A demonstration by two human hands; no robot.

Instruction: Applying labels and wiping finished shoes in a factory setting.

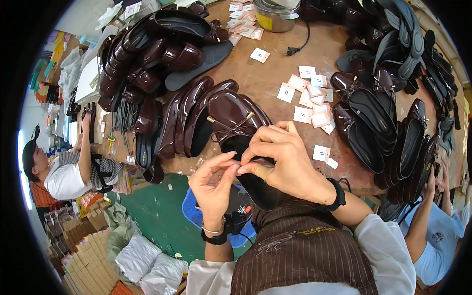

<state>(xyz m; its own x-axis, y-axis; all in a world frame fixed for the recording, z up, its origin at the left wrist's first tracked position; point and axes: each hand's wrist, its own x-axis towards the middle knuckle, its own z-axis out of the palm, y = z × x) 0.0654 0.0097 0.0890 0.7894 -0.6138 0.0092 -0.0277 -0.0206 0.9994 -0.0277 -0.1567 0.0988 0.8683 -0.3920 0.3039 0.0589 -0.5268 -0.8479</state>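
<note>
A glossy dark brown bow shoe [235,109] lies in front of me at the table's near edge, its toe pointing away and its black inside facing up. My left hand [215,184] and my right hand [287,157] meet over the shoe's opening. Thumbs and fingertips of both hands are pinched together there. Whatever lies between the fingertips is too small or hidden to name. The right hand covers part of the shoe's side. Just left of this shoe, several matching shoes [181,118] stand on their sides in a row.
Loose paper tags [307,93] and a plug [293,50] lie on the table [246,69]. Shoe piles [157,49] rise at the far left, with more shoes [366,118] and grey insoles [400,44] right. A metal tin [277,17] stands at the back. People work at both sides; a blue bin [189,209] is below.
</note>
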